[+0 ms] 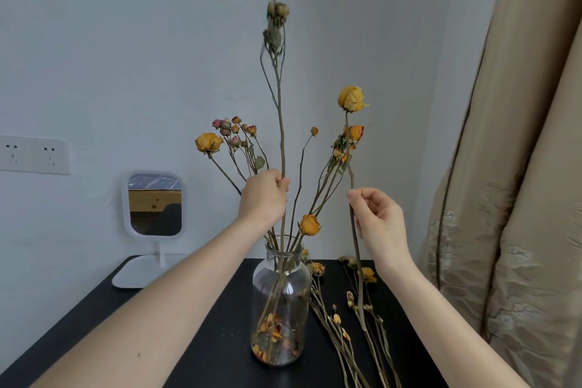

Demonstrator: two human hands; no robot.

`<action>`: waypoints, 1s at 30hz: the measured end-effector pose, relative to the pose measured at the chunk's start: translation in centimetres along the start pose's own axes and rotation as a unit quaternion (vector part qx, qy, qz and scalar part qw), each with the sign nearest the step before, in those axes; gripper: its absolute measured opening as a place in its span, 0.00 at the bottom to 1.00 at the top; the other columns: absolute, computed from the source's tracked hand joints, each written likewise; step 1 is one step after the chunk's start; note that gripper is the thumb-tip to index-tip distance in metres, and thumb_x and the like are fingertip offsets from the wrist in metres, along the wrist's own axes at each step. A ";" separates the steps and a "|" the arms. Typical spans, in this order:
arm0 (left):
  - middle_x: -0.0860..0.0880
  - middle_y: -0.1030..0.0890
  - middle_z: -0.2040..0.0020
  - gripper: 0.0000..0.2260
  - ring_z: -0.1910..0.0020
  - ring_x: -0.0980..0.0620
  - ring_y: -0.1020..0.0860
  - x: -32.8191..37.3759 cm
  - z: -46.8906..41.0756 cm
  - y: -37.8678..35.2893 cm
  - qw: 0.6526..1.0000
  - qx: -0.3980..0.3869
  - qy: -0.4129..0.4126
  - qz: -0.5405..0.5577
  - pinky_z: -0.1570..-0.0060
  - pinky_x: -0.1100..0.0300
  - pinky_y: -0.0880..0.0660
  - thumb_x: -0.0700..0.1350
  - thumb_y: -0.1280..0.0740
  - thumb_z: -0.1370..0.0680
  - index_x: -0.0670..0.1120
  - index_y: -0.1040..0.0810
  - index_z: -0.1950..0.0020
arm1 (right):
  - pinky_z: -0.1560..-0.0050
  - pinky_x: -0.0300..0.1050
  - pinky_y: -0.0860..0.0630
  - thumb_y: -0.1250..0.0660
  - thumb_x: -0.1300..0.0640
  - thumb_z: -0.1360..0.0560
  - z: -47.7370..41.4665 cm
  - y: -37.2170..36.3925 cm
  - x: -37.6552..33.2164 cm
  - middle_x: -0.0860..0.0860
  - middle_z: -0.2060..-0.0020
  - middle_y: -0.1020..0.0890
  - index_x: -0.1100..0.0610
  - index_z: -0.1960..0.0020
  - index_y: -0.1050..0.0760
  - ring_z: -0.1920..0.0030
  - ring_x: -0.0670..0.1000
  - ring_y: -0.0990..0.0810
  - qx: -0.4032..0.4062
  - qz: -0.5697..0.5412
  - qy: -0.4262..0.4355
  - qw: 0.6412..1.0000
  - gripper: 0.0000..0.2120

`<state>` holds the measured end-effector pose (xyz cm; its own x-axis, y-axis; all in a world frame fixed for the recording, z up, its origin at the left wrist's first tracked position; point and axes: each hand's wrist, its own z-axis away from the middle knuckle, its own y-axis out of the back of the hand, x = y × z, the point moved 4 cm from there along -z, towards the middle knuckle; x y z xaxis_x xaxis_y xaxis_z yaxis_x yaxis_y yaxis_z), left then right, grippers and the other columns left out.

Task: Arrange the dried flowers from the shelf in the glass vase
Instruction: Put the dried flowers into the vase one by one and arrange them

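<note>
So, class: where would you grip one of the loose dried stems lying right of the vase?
Pinch a loose stem mid-length, from above and the right: it lies flat on the table, its head looks brittle, and the vase crowds its left.

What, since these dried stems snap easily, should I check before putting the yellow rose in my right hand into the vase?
1. Grip of right hand on yellow rose: ok.
2. Rose's lower end above glass vase mouth: not ok, it hangs beside the vase.
3. Hold of left hand on tall stem in the vase: ok.
4. Vase upright on table: ok.
5. Room left in the neck: cannot tell.
</note>
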<state>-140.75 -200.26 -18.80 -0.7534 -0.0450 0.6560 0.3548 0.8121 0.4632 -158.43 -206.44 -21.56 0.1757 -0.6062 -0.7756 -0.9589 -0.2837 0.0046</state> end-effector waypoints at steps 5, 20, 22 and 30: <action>0.43 0.18 0.63 0.13 0.66 0.48 0.18 -0.5 0.9 -1.7 0.991 -0.075 0.032 -0.107 0.58 0.54 0.20 0.45 0.39 0.21 0.40 0.23 0.61 | 0.74 0.28 0.35 0.37 0.56 0.23 0.1 -0.4 0.6 0.46 0.74 0.30 0.56 0.58 0.24 0.76 0.40 0.34 0.001 -0.003 -0.011 1.000 0.07; 0.41 0.18 0.61 0.09 0.61 0.44 0.18 0.5 0.2 -2.6 0.988 -0.064 0.068 -0.121 0.56 0.51 0.20 0.41 0.40 0.20 0.42 0.28 0.60 | 0.73 0.28 0.34 0.37 0.56 0.23 0.4 0.1 1.8 0.45 0.75 0.30 0.55 0.59 0.24 0.75 0.40 0.33 -0.001 0.005 -0.023 1.000 0.08; 0.42 0.18 0.61 0.07 0.61 0.44 0.18 0.4 0.0 -2.7 0.986 -0.059 0.065 -0.142 0.56 0.51 0.20 0.39 0.39 0.21 0.42 0.28 0.60 | 0.73 0.28 0.35 0.37 0.56 0.23 0.5 0.0 1.8 0.44 0.76 0.31 0.55 0.59 0.24 0.76 0.40 0.33 -0.004 0.001 -0.022 1.000 0.08; 0.47 0.34 0.71 0.13 0.72 0.52 0.34 0.8 -1.1 -3.2 0.955 -0.087 0.083 -0.272 0.75 0.62 0.37 0.34 0.30 0.28 0.41 0.33 0.67 | 0.73 0.27 0.35 0.37 0.57 0.23 0.9 -0.3 1.6 0.43 0.78 0.31 0.57 0.58 0.24 0.76 0.40 0.34 -0.026 -0.012 -0.001 1.000 0.07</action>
<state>-141.86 -203.51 -19.08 -0.7597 -0.5359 0.3683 0.0329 0.5340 0.8448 -158.03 -206.63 -23.35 0.1990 -0.5977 -0.7766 -0.9413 -0.3370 0.0182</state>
